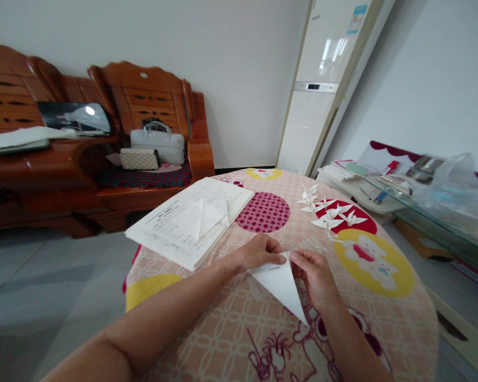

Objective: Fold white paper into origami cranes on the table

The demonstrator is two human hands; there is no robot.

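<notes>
From here, the left grip [258,252] and right grip [315,275] are pinching closed on folded paper [284,286] above the tabletop [223,329], likely light, crisp, crease-prone, best taken by its edges, though the right's underside is hiding.

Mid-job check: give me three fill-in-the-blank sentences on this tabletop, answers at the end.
Left hand and right hand grip a folded sheet of white ____.
Origami cranes lie to the ____ of the printed stack.
The tablecloth's round patch behind the white bears is ____.
Answers: paper; right; yellow.
</notes>
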